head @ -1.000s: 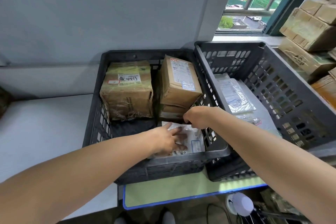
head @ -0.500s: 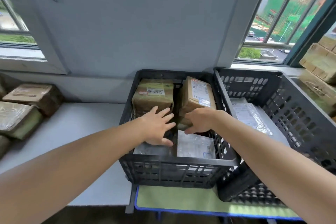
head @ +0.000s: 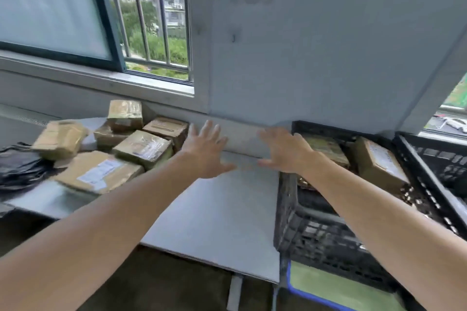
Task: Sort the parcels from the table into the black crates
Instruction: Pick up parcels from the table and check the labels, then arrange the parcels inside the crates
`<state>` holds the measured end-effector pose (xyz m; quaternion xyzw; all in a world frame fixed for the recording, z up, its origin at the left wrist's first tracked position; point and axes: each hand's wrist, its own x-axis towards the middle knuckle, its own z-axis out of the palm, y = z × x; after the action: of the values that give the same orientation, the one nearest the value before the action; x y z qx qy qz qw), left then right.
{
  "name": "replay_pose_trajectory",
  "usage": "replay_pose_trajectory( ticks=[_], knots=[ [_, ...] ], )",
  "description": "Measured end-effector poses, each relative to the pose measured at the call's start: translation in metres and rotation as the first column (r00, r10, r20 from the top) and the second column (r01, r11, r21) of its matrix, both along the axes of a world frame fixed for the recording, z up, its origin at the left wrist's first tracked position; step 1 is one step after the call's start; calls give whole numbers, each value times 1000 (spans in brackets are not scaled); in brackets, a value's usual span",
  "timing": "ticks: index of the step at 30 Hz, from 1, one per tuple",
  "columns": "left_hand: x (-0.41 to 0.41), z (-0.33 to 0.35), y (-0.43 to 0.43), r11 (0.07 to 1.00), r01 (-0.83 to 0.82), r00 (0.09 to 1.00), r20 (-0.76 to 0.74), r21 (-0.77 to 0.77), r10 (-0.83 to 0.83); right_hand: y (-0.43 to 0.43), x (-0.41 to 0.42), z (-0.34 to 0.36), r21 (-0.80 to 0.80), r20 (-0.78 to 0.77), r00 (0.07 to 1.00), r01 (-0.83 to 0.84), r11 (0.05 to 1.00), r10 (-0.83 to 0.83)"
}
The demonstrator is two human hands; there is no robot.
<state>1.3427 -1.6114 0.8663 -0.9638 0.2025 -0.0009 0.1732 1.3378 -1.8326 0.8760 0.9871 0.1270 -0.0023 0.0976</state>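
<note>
We note motion blur throughout; parcel labels unreadable. At right edge, second black crate (head: pixel 434 159) cut off. Right forearm hides part of near black crate (head: pixel 316 232) and taped box (head: pixel 379 164) inside. Left hand (head: pixel 206 153), right hand (head: pixel 283 151): both empty, fingers spread, above bare surface (head: pixel 214 209). Cardboard parcels (head: pixel 141 149) heaped far left on surface, just left of left hand, apart from right hand. Black bag (head: pixel 17 166) cut off at left edge.

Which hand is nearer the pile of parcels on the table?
Left. The left hand hovers open just right of the parcel pile; the right hand is farther right, by the black crate.
</note>
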Motion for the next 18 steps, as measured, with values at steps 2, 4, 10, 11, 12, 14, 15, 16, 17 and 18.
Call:
replay_pose_trajectory(
  ticks=[2,4,10,11,12,14,15,16,17,18],
  knots=[
    [-4,-6,51,998,-49,999,19,-47,50,52,4,-5,-3,12,999,-47,999,47],
    [-7,-12,95,992,-97,995,22,-82,99,97,8,-10,16,-12,998,-59,998,59],
    [-9,-42,199,967,-220,975,-6,-126,221,201,25,-37,74,-36,993,-107,992,110],
    [-8,-49,214,961,-249,968,-26,-123,248,218,30,-43,84,-45,991,-125,989,129],
    [-6,-56,227,953,-277,961,-51,-120,273,234,36,-50,98,-56,988,-141,985,147],
    [1,-70,255,940,-322,945,-92,-114,313,264,50,-66,132,-78,981,-167,977,179],
    [6,-76,268,935,-340,939,-101,-104,330,279,59,-74,144,-87,977,-181,973,195],
    [12,-81,283,930,-356,932,-105,-90,347,294,69,-83,150,-95,973,-195,969,210],
    [19,-85,297,925,-372,925,-107,-74,363,309,79,-92,157,-106,969,-205,966,222],
    [28,-89,311,920,-388,918,-111,-61,380,324,92,-100,172,-115,966,-211,962,232]
  ],
)
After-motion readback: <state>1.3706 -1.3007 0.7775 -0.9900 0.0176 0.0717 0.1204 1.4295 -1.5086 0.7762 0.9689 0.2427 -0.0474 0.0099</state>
